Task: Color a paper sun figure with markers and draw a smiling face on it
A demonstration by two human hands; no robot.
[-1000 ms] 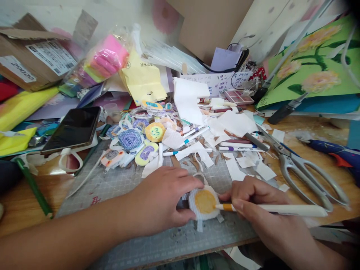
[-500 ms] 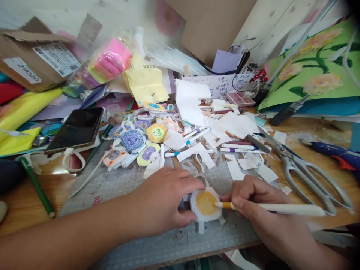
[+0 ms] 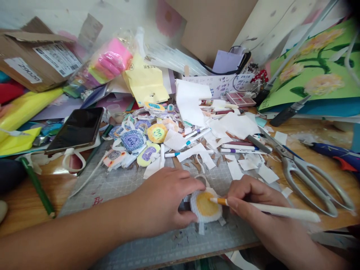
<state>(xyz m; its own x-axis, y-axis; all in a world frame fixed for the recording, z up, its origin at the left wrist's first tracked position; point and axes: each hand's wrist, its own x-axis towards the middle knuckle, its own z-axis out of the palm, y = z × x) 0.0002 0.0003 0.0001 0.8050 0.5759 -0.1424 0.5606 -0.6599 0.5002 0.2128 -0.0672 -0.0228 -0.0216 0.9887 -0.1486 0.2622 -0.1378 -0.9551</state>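
Observation:
Close to the front edge of the grey cutting mat (image 3: 112,210) lies a small white padded paper piece (image 3: 216,215) with a yellow-orange patch coloured on its middle. My left hand (image 3: 168,198) grips its left side between thumb and fingers. A white marker pen (image 3: 284,212) with an orange tip end sits in the pinch of my right hand (image 3: 253,198). Its tip touches the upper right of the yellow patch. A paper strip loops out above the piece, and tape-like tabs stick out below.
Beyond my hands is a pile of coloured paper pieces (image 3: 132,139), with white paper scraps (image 3: 236,125) and several markers. Large scissors (image 3: 306,183) lie at the right, near a blue glue gun (image 3: 332,150). A phone (image 3: 75,127) and a green pencil (image 3: 38,187) are left.
The marker's tip has shifted slightly left and up on the yellow patch, and its back end has dipped. My left hand and the paper piece stay in place.

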